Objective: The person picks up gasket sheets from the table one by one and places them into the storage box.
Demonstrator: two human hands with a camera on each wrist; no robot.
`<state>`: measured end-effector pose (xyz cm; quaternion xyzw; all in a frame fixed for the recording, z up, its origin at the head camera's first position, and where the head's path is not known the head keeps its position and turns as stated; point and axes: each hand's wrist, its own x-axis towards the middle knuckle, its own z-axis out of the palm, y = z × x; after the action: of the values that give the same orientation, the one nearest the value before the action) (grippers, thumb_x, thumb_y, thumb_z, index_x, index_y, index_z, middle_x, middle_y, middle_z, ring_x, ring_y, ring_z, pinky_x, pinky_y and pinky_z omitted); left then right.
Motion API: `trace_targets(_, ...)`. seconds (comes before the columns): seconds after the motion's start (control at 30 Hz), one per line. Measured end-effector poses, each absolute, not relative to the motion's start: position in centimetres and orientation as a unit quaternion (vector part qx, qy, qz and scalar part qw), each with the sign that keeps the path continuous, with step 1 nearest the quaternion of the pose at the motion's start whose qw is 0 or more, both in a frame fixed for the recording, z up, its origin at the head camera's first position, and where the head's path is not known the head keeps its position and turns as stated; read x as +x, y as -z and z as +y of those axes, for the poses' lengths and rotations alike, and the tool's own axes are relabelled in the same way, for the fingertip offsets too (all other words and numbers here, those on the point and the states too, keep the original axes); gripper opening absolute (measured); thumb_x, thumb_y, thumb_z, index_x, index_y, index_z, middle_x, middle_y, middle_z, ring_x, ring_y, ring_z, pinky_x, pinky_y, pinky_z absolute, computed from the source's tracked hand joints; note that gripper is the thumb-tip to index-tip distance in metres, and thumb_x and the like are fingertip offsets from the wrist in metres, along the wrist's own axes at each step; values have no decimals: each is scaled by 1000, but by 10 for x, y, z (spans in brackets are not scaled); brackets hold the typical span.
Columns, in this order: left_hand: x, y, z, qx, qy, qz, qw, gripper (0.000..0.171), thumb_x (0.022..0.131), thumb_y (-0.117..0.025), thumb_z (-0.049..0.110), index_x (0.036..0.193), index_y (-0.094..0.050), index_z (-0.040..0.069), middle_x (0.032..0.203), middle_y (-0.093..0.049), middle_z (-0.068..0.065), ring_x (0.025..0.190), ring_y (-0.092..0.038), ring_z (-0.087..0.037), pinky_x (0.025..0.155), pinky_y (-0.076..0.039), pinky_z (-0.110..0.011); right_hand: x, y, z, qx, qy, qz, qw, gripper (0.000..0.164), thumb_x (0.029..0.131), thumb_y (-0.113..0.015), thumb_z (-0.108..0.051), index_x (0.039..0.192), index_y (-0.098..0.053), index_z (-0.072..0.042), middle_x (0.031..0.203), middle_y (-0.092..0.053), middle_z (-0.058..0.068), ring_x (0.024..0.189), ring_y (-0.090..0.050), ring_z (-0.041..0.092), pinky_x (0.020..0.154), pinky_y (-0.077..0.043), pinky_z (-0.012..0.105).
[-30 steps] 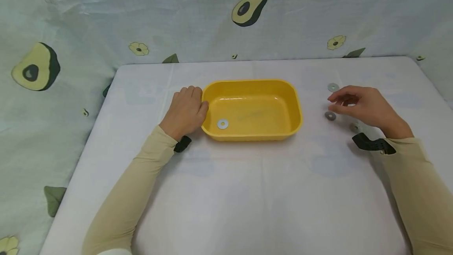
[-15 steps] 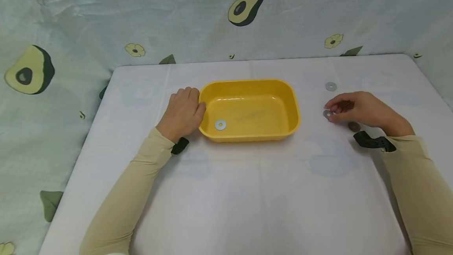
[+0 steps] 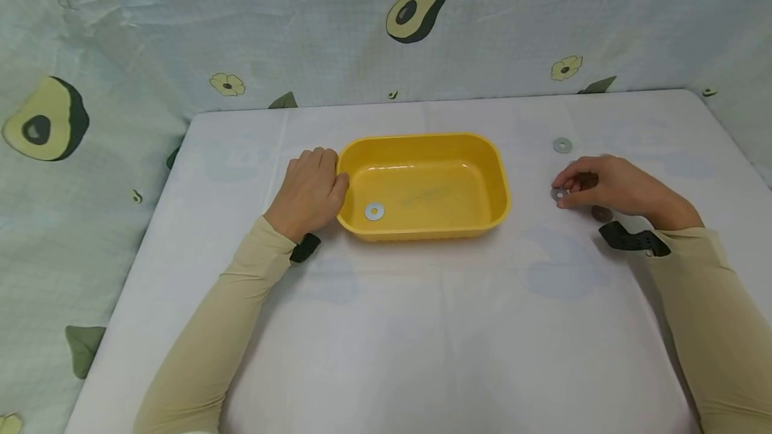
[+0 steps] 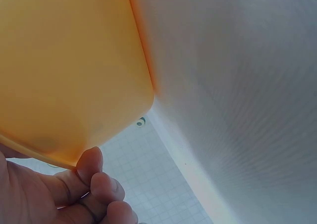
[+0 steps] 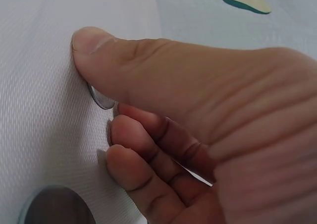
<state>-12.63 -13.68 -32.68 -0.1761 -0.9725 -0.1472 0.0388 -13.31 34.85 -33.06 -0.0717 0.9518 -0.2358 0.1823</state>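
A yellow rectangular tray (image 3: 440, 201) stands on the white-covered table, with one grey washer (image 3: 374, 211) lying inside it at the front left. My left hand (image 3: 307, 193) grips the tray's left end; in the left wrist view its fingertips (image 4: 91, 162) curl at the rim. To the right of the tray my right hand (image 3: 627, 187) pinches a second washer (image 3: 558, 194) between thumb and fingers at the tabletop. The thumb hides most of that washer (image 5: 102, 98) in the right wrist view.
Another washer (image 3: 563, 145) lies beyond the right hand's fingertips. A darker-looking washer (image 3: 601, 213) sits in shadow under the right hand, near the black wrist strap (image 3: 633, 240). Avocado-print cloth (image 3: 338, 32) hangs behind the table and along its left side.
My right hand has come down and its fingers have closed on the washer near the tray. My left hand keeps its grip on the tray. The head view has shifted slightly.
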Motion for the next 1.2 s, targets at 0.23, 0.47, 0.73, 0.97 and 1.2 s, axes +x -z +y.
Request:
trace_targets(0.23,-126,326,-136,-175,147,-973,38,29,102,-38,21,99,-54,-3,85,-49,-14,81,-46,-33,72,-31,-38,-133,328,345,-74,229,953,185,43,87,-83,-34,119,-68,-8,105,-67,7,86,-56,11,72,-47,21)
trace_targets(0.47,-126,326,-137,-181,146,-972,43,29,102,-38,20,98,-54,-4,85,-48,-14,79,-45,-33,71,-31,-37,-132,326,342,-83,215,958,173,39,86,-84,-32,116,-72,-11,103,-70,5,84,-57,11,70,-48,20)
trace_targets(0.73,-126,326,-137,-178,152,-972,36,29,102,-38,21,98,-54,-3,85,-48,-13,80,-46,-32,72,-30,-37,-127,322,333,-108,176,965,164,26,88,-82,-22,112,-77,-12,104,-73,5,92,-59,18,70,-49,21)
trace_targets(0.97,-126,327,-138,-177,147,-973,34,30,103,-38,21,100,-55,-3,86,-50,-14,82,-46,-33,73,-32,-38,-125,315,318,-140,107,973,151,29,83,-81,-20,109,-77,-7,99,-72,6,86,-61,18,71,-52,30)
trace_targets(1.2,-127,327,-140,-185,146,-971,40,30,102,-38,21,99,-55,-4,86,-51,-15,81,-47,-34,73,-35,-40,-124,318,312,-150,96,976,128,29,80,-82,-19,105,-76,-5,95,-71,5,83,-60,16,69,-51,27)
